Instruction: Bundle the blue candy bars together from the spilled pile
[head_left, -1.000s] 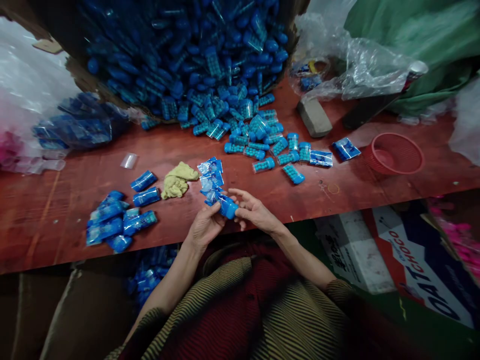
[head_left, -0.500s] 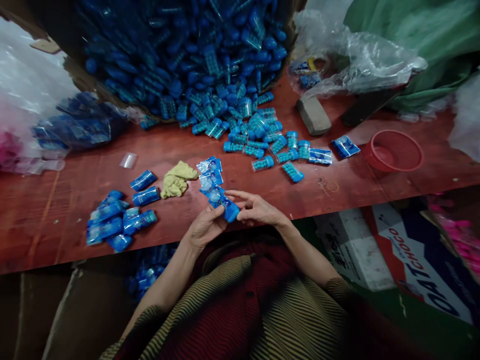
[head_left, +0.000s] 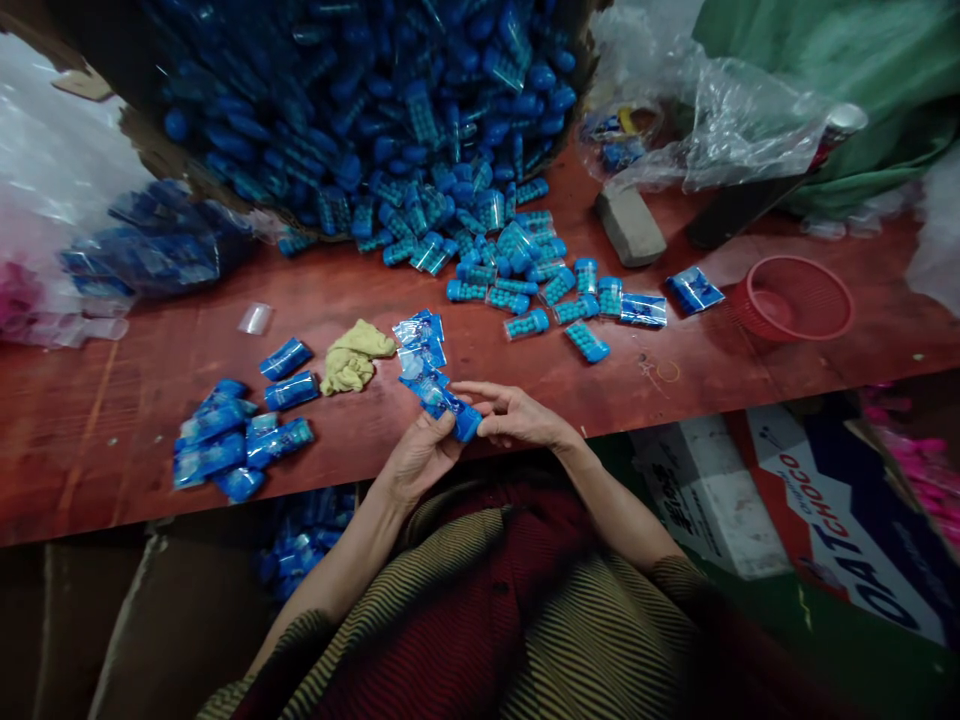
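Note:
Close to the table's front edge, my left hand (head_left: 421,455) grips a small blue-capped tube (head_left: 468,424) between thumb and fingers, with a shiny blue printed sleeve around part of it. From the other side, my right hand (head_left: 529,415) pinches the capped end, its index finger stretched over the top. Just beyond lie overlapping flat blue sleeves (head_left: 421,340). A crumpled yellow-green cloth (head_left: 352,358) rests left of them. Blue sleeved tubes (head_left: 214,445) form a small pile further left. Bare clear tubes of blue beads (head_left: 525,324) spread out ahead.
A torn carton (head_left: 142,145) spills a big heap of blue tubes onto the red table (head_left: 360,455). At the right are a grey block (head_left: 631,230), a red plastic basket (head_left: 799,330) and a dark rod-like object (head_left: 739,212). Clear plastic bags lie on both sides.
The tube and sleeve have shifted slightly right and turned a little in my fingers. My left hand has moved slightly with them; the things on the table stay put.

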